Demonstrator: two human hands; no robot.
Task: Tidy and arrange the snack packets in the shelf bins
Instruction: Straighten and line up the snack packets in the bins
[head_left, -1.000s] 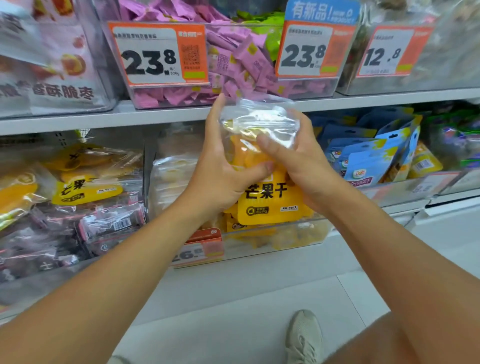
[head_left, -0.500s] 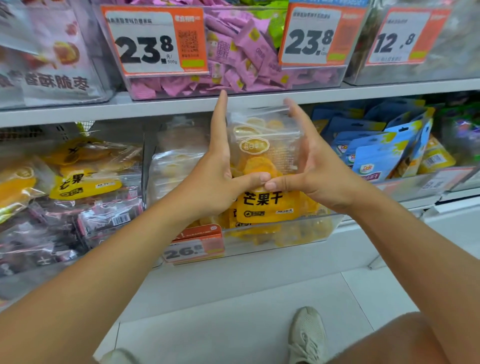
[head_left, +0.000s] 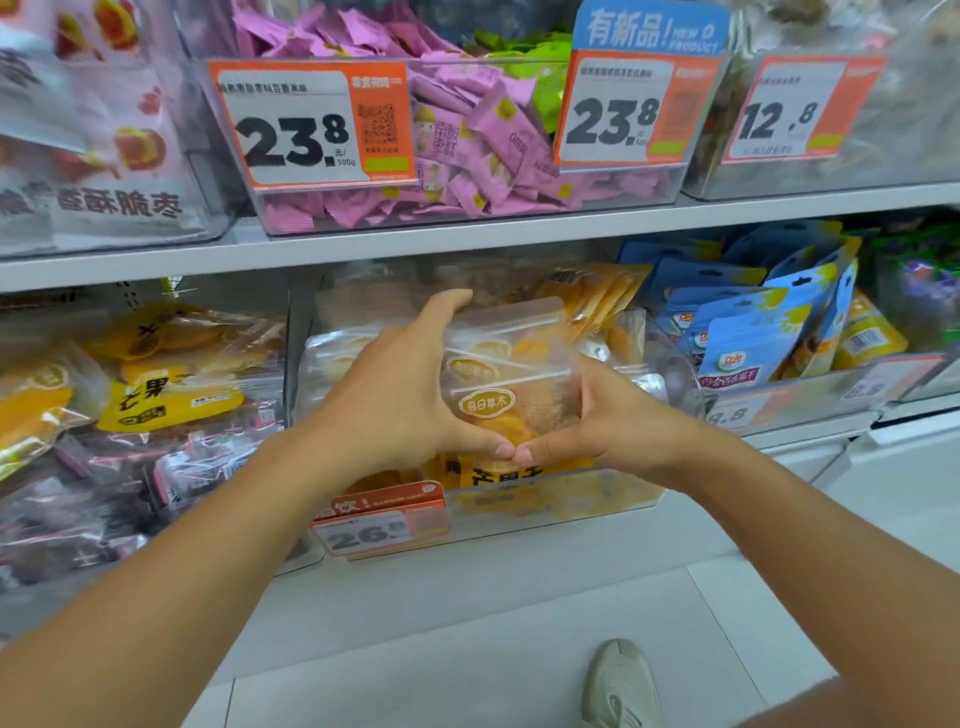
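Both hands, left (head_left: 400, 395) and right (head_left: 618, 421), clasping a stack of mango packets (head_left: 511, 384) from either side (thumb tips touching in front), upright in the clear bin (head_left: 597, 499) on the lower shelf.

Upper shelf (head_left: 467, 244) close over packed bin (head_left: 597, 499)

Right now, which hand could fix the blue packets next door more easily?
The right hand, probably. It grips the mango packets on the side nearest the blue packets; the left hand is farther.
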